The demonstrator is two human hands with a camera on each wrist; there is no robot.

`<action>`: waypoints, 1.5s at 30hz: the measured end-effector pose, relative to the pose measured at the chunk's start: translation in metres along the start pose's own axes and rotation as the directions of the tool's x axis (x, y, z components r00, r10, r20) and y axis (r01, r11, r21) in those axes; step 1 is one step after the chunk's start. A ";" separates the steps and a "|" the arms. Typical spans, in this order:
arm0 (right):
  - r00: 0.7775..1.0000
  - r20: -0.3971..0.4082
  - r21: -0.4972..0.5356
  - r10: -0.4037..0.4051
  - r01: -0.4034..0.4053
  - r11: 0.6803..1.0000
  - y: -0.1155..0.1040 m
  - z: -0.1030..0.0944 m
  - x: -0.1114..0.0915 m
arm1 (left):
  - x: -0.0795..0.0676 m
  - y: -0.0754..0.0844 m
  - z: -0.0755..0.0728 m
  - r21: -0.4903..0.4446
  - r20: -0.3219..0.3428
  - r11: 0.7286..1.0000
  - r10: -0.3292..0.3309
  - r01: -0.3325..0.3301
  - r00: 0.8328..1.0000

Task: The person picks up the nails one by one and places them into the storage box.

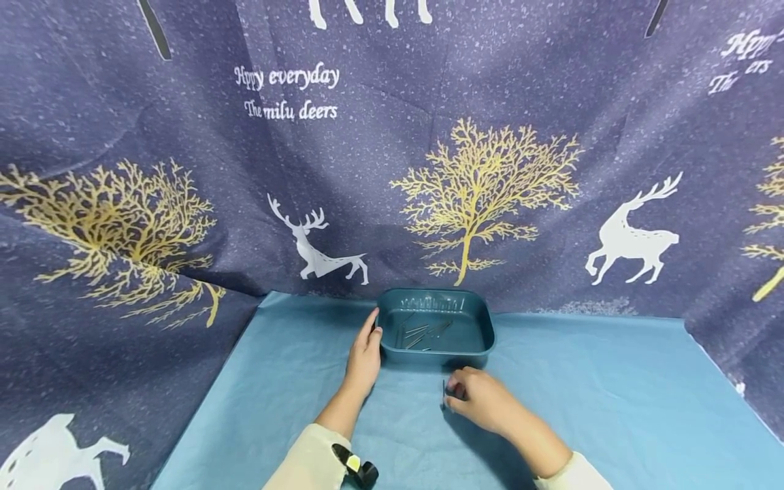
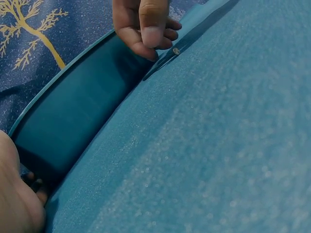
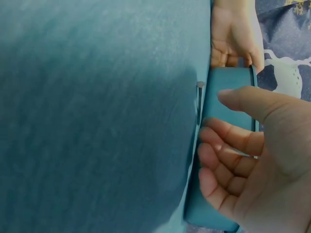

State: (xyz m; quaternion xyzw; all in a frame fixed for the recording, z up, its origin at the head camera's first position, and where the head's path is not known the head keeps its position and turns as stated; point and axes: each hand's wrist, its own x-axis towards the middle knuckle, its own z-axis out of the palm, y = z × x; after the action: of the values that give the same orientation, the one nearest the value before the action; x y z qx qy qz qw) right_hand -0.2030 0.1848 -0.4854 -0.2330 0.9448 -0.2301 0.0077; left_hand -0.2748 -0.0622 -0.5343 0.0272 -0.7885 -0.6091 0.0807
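Note:
A dark teal tray (image 1: 431,358) holds several thin metal nail-like pieces (image 1: 417,338). My left hand (image 1: 365,361) rests against its left end, with a straight finger along the outer wall and the thumb at the rim. In front of the tray, my right hand (image 1: 480,401) is beside a nail (image 3: 199,99). The right wrist view shows a gap between that hand's thumb and its loosely bent fingers, and the thumb does not touch the nail. The nail's round head shows in the left wrist view, close to the right hand (image 2: 146,24).
Light blue cloth (image 1: 612,395) covers the table. Behind the tray hangs a dark blue curtain (image 1: 380,170) printed with deer and golden trees. A black strap with a small device (image 1: 361,469) sits on my left sleeve.

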 end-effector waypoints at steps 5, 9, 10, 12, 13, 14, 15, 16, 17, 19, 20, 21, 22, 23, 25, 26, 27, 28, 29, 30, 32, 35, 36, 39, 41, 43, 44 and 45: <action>0.999 0.031 -0.002 0.029 -0.028 1.000 -0.002 0.001 0.001 | 0.000 -0.001 0.001 0.011 -0.003 1.000 -0.005 0.005 1.000; 1.000 0.015 -0.029 0.027 -0.027 0.999 -0.003 0.003 0.002 | 0.000 0.000 0.000 0.010 0.001 1.000 -0.011 0.011 1.000; 1.000 0.008 -0.036 0.026 -0.026 0.999 -0.004 0.003 0.003 | 0.000 0.000 0.000 0.009 0.001 1.000 -0.012 0.012 1.000; 1.000 -0.002 -0.055 0.025 -0.025 0.998 -0.004 0.005 0.004 | 0.000 0.000 0.000 0.012 -0.002 1.000 -0.015 0.015 1.000; 1.000 -0.004 -0.059 0.028 -0.028 0.998 -0.004 0.006 0.004 | 0.000 0.000 0.000 0.018 -0.004 1.000 -0.017 0.017 1.000; 1.000 -0.002 -0.063 0.032 -0.032 0.998 -0.004 0.006 0.004 | 0.000 -0.001 0.000 0.023 -0.003 1.000 -0.020 0.020 1.000; 0.999 0.000 -0.063 0.034 -0.034 0.997 -0.004 0.007 0.005 | 0.001 -0.001 0.000 0.028 -0.004 0.999 -0.021 0.021 1.000; 0.999 0.006 -0.061 0.040 -0.040 0.997 -0.004 0.008 0.005 | 0.001 -0.001 0.000 0.031 -0.002 0.999 -0.023 0.023 1.000; 0.999 0.011 -0.059 0.046 -0.045 0.997 -0.004 0.008 0.005 | 0.001 0.000 0.000 0.034 -0.002 0.999 -0.024 0.024 1.000; 0.998 0.016 -0.057 0.053 -0.052 0.997 -0.003 0.009 0.006 | 0.001 0.001 0.000 0.036 0.000 0.999 -0.028 0.028 1.000; 0.998 0.018 -0.054 0.055 -0.054 0.997 -0.003 0.009 0.006 | 0.001 0.001 0.000 0.032 0.001 0.999 -0.029 0.028 1.000; 0.998 0.021 -0.050 0.058 -0.057 0.997 -0.003 0.008 0.006 | 0.001 0.002 0.000 0.028 0.000 0.999 -0.029 0.029 1.000; 0.998 0.018 -0.053 0.060 -0.059 0.997 -0.003 0.008 0.006 | 0.001 0.002 -0.001 0.024 -0.001 0.999 -0.030 0.030 1.000; 0.998 0.015 -0.054 0.057 -0.056 0.997 -0.003 0.008 0.006 | 0.001 0.003 -0.001 0.027 -0.003 0.999 -0.029 0.029 1.000; 0.999 0.012 -0.053 0.049 -0.048 0.997 -0.002 0.008 0.005 | 0.001 0.002 -0.001 0.025 0.000 0.999 -0.027 0.027 1.000; 0.999 0.009 -0.053 0.040 -0.040 0.998 -0.002 0.008 0.005 | 0.001 0.002 -0.001 0.023 0.000 0.999 -0.027 0.027 1.000; 0.999 0.005 -0.054 0.032 -0.032 0.998 -0.002 0.008 0.005 | 0.001 0.001 -0.001 0.028 -0.002 0.999 -0.025 0.025 1.000; 1.000 0.002 -0.057 0.024 -0.024 0.998 -0.001 0.008 0.004 | 0.001 0.001 -0.001 0.033 -0.003 0.999 -0.023 0.023 1.000; 1.000 0.002 -0.055 0.016 -0.015 0.998 -0.001 0.008 0.004 | 0.001 0.000 0.000 0.034 -0.002 0.999 -0.023 0.023 1.000; 1.000 0.001 -0.054 0.010 -0.010 0.998 -0.001 0.007 0.004 | 0.001 0.000 0.000 0.030 -0.001 0.999 -0.024 0.024 1.000; 1.000 0.000 -0.053 0.001 -0.001 0.999 0.000 0.007 0.004 | 0.001 0.000 0.000 0.026 0.002 0.999 -0.030 0.030 1.000; 1.000 0.003 -0.055 0.002 -0.002 0.998 0.000 0.007 0.003 | 0.001 -0.001 0.000 0.017 0.009 0.999 -0.036 0.036 0.999; 1.000 0.005 -0.055 0.001 -0.001 0.998 0.000 0.006 0.003 | 0.001 -0.001 0.000 0.024 0.006 0.999 -0.036 0.036 0.999; 1.000 0.000 -0.060 -0.005 0.005 0.998 -0.001 0.006 0.003 | 0.000 0.000 0.000 0.029 0.003 0.999 -0.033 0.033 0.999; 1.000 -0.004 -0.063 -0.009 0.008 0.998 -0.001 0.006 0.003 | 0.000 0.000 -0.001 0.028 0.006 0.999 -0.034 0.034 0.999; 1.000 -0.008 -0.058 -0.007 0.007 0.998 -0.002 0.005 0.003 | 0.000 0.001 -0.001 0.018 0.013 0.999 -0.037 0.036 0.999; 1.000 -0.008 -0.056 -0.003 0.003 0.998 -0.002 0.005 0.003 | -0.001 0.001 -0.001 0.022 0.013 0.999 -0.038 0.038 0.999; 1.000 -0.009 -0.055 -0.001 0.001 0.998 -0.002 0.005 0.003 | -0.001 0.001 -0.001 0.022 0.014 0.999 -0.041 0.041 0.999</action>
State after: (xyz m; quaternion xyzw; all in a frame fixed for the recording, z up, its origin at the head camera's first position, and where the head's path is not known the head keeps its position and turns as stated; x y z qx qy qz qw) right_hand -0.2041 0.1797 -0.4889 -0.2326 0.9507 -0.2049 -0.0029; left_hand -0.2740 -0.0629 -0.5335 0.0399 -0.7948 -0.6023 0.0622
